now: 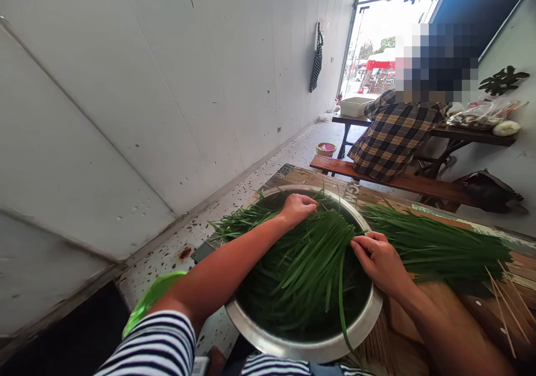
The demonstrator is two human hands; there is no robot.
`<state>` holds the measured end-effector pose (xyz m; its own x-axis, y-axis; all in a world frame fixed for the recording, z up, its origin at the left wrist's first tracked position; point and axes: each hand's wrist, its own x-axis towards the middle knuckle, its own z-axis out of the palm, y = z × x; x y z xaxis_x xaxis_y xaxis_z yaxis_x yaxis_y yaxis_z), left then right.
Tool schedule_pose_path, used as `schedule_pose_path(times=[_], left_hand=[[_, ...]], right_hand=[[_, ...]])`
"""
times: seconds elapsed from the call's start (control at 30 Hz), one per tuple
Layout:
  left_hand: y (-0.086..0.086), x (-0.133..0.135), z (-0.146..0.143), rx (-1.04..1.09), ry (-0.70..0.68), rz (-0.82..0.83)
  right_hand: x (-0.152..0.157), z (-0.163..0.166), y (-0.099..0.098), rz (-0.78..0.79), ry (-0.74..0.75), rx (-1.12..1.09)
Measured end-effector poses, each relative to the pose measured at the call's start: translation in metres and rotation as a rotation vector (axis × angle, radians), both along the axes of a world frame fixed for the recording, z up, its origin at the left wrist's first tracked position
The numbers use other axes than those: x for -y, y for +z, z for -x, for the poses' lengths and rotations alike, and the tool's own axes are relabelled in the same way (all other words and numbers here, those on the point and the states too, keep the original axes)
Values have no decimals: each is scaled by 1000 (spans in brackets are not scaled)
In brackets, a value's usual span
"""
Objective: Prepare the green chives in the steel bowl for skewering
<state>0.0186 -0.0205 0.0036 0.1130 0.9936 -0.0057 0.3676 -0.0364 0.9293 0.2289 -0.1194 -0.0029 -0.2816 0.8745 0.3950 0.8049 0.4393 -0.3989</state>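
A wide metal basin holds a heap of long, flat green leaves that look like garlic chives. Over its far side my left hand is closed in a pinch, with what looks like the tip of a thin wooden skewer at its fingers. Beside it lies a neat row of chives, their ends lined up toward the right rim. My right hand pinches at that row's right end, where a single chive leaf hangs down over the near rim. Most of the skewer is hidden by the leaves.
More chives lie in a pile on the wooden table at the right, near several loose wooden skewers. A green bag is at the lower left. A person in a plaid shirt sits on a bench ahead.
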Motion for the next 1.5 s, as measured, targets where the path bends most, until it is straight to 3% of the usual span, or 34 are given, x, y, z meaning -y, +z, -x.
schedule_pose_path(times=[1.23, 1.5], left_hand=[[-9, -5, 1, -46, -56, -25], [-5, -4, 3, -155, -82, -104]], right_hand=[[0, -1, 0, 30, 1, 15], [0, 0, 2, 19, 10, 30]])
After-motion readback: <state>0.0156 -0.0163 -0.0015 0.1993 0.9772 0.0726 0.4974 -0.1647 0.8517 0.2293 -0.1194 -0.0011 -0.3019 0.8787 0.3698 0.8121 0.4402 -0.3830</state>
